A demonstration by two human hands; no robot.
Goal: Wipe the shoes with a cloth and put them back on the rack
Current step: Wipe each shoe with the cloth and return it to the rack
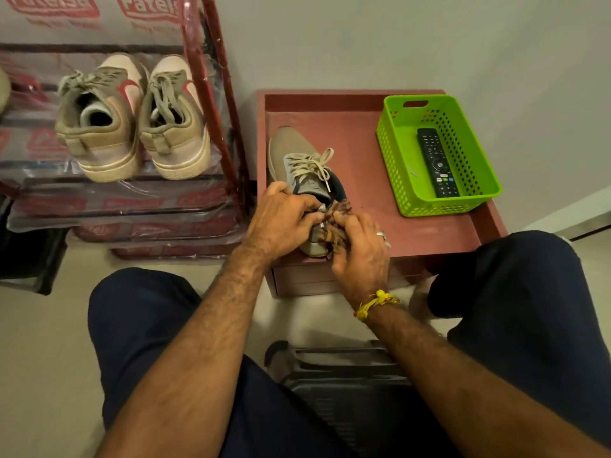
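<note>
Sitting on the red counter (429, 233) near its front edge, the grey shoe (297, 153) points its toe away from the person, heel towards the knees. It looks light and fairly soft in the upper, with a firmer sole, so it should steady well from the collar or the heel; the loose laces (314, 165) could snag (best kept out of the wiping path). The left hand (281, 219) curls over the collar on the shoe's left side, fingers hooked at the opening, holding it down. The right hand (362, 249) clutches a brown patterned cloth (334, 226) bunched against the heel. The cloth is limp and crumpled, easy to bunch, and will fold round curves without trouble.

Both hands cover the back half of the shoe, so the heel and the sole's rear edge cannot be seen, nor how much of the cloth touches them. How clean the shoe is I cannot judge. Its mate is not visible.

Beyond it on the counter stands a green basket (479, 160) holding a remote (438, 163), well apart from the shoe. To the left, the rack (211, 104), wrapped in printed plastic, carries a beige pair (132, 117) on a shelf; its left part is cut off by the frame.
</note>
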